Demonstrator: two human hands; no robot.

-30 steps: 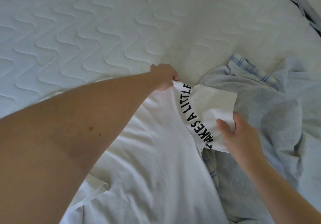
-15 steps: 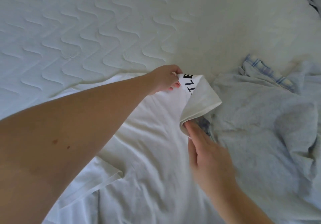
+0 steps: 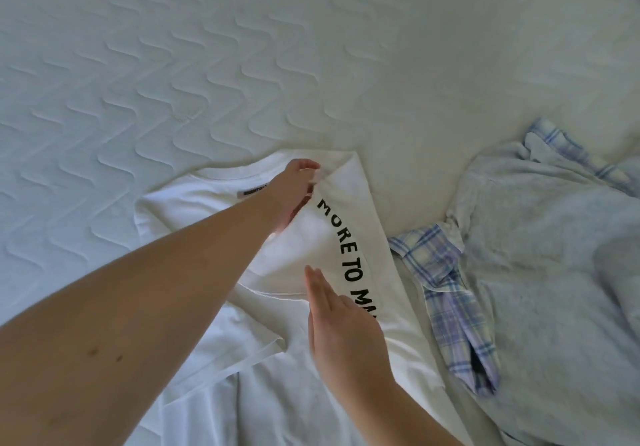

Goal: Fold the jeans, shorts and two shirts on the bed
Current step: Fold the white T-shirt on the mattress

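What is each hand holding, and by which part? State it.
The left hand pinches the white shirt at the top corner of its folded-over side, near the collar. The right hand holds nothing; its straight fingers lie on the shirt.

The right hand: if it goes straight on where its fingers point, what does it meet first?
Probably the left hand, which pinches the white shirt's folded edge; the right hand points there, though depth is unclear.

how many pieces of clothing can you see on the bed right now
3, perhaps more hidden in the heap: a white t-shirt under both hands in the centre, a plaid garment just to its right, and a pale blue-grey garment bunched at the right edge.
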